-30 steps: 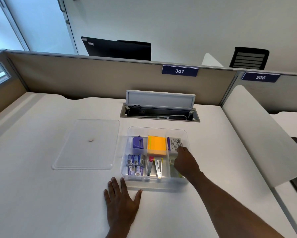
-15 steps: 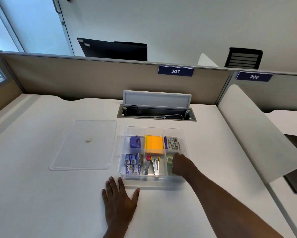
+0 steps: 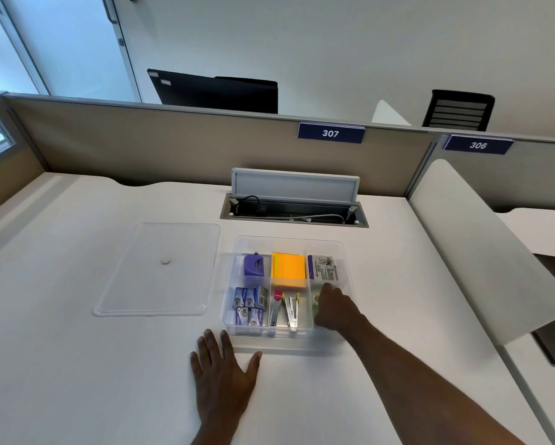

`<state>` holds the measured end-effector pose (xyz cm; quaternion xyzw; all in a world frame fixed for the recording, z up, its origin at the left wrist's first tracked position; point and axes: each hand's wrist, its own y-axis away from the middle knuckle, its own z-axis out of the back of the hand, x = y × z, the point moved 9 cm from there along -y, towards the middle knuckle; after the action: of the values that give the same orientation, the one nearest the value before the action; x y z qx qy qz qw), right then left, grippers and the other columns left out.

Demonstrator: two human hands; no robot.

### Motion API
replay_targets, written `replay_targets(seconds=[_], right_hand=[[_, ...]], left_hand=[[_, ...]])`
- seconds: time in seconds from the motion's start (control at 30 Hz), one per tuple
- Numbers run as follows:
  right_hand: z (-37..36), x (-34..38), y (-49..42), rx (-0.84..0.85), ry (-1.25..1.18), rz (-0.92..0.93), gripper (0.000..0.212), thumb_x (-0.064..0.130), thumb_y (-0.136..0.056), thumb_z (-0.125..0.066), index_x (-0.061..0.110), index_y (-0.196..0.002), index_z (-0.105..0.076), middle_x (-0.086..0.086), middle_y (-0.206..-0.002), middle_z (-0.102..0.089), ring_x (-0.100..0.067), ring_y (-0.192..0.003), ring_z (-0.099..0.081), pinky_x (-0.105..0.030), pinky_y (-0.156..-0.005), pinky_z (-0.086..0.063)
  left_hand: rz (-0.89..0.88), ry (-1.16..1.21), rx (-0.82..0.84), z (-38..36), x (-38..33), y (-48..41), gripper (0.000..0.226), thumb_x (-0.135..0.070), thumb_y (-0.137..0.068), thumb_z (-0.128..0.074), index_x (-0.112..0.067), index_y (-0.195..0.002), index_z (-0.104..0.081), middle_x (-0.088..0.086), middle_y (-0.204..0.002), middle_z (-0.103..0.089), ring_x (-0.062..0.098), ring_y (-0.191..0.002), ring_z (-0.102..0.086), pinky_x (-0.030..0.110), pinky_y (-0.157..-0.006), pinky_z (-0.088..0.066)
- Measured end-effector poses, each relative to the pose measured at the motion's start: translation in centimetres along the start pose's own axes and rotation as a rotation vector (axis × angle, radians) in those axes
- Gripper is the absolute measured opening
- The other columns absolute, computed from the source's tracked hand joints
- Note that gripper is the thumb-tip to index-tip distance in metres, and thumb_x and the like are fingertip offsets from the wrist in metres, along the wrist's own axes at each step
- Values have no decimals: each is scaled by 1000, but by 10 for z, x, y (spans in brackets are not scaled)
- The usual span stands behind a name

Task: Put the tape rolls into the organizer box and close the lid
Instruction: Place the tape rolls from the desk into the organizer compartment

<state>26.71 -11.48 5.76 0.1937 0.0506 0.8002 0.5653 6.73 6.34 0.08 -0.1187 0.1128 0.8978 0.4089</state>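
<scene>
Two hands show over the white desk (image 3: 77,364). Nearest the camera, the left hand (image 3: 223,377) lies flat, palm down and fingers spread, holding nothing, just in front of the organizer box's near left corner. Beyond it the clear organizer box (image 3: 345,252) stands open. The right hand (image 3: 334,308) reaches into the box's near right compartment, fingers curled down over a greenish tape roll (image 3: 315,300) that sits there; whether the fingers actually grip the roll cannot be told. In the near middle compartment of the box lie staplers (image 3: 285,311), and in its near left compartment small blue boxes (image 3: 249,305). The box's far row holds a purple item (image 3: 253,265) at left, an orange pad (image 3: 288,270) in the middle and a labelled packet (image 3: 323,268) at right. Left of the box, apart from it, the clear lid (image 3: 160,268) lies flat on the desk. Behind the box a cable tray (image 3: 293,213) is set into the desk with its flap raised, and past that stands a partition carrying a sign (image 3: 330,133) reading 307.
</scene>
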Motion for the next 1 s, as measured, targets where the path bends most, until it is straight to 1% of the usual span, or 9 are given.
replay_targets(seconds=[0.1,0.2,0.3,0.47,0.53,0.63,0.73,0.87,1.0], right_hand=[[-2,3,-1,14,-59,12,53,20,-83,-69,1,-123,-41,-22,-122,-58,-36,-109,-62,-43,-94,-53],[0,1,-2,-4,-59,-1,47,20,-88,-62,1,-124,-41,-22,-123,-59,-37,-109,-62,-43,-94,-53],[6,-3,-2,-61,-66,-45,35,16,-92,-49,1,-123,-42,-23,-122,-60,-40,-108,-62,-45,-93,-53],[17,-10,-1,-182,-86,-96,35,13,-90,-47,2,-123,-45,-21,-115,-61,-38,-103,-64,-43,-86,-54],[18,-12,-2,-190,-114,-99,35,16,-91,-50,3,-123,-45,-20,-116,-59,-37,-104,-62,-42,-87,-54],[13,-14,-5,-134,-146,-87,42,22,-88,-62,1,-121,-46,-20,-118,-60,-34,-106,-62,-39,-87,-53],[6,-17,-6,-91,-150,-83,46,22,-84,-69,0,-119,-49,-19,-118,-63,-33,-104,-65,-38,-88,-55],[5,-15,-9,-99,-154,-66,42,19,-83,-69,0,-116,-51,-20,-119,-64,-34,-104,-66,-39,-88,-56],[6,-14,-10,-124,-150,-63,36,16,-85,-65,0,-115,-53,-20,-119,-65,-34,-103,-66,-38,-86,-56]], left_hand=[[-1,-11,-2,0,0,0,104,-80,-74,-1,-10,-144,-34,22,-153,-29,37,-142,-27,52,-116,-21],[0,-20,-7,-1,1,0,103,-80,-74,-1,-12,-145,-31,21,-155,-27,36,-143,-25,51,-117,-19],[-1,-19,-12,-1,1,0,102,-79,-75,-4,-11,-144,-33,22,-154,-28,37,-143,-26,52,-116,-21],[-5,-21,-20,-2,2,-1,98,-79,-76,-11,-11,-144,-34,22,-153,-30,37,-142,-28,52,-115,-22],[-4,-30,-23,-3,2,-1,98,-79,-76,-12,-12,-145,-32,21,-154,-29,36,-142,-27,52,-116,-21],[0,-40,-23,-3,3,-1,97,-79,-77,-11,-12,-145,-30,20,-155,-27,35,-143,-25,51,-116,-19],[-3,-39,-27,-2,2,-1,98,-78,-77,-10,-11,-143,-35,22,-152,-31,37,-141,-29,52,-115,-23],[-7,-39,-23,-3,2,-1,95,-77,-78,-18,-10,-142,-37,23,-151,-33,38,-140,-31,53,-114,-24],[-5,-47,-29,-2,2,-1,96,-78,-78,-15,-10,-141,-39,23,-150,-35,38,-139,-33,53,-113,-26]])
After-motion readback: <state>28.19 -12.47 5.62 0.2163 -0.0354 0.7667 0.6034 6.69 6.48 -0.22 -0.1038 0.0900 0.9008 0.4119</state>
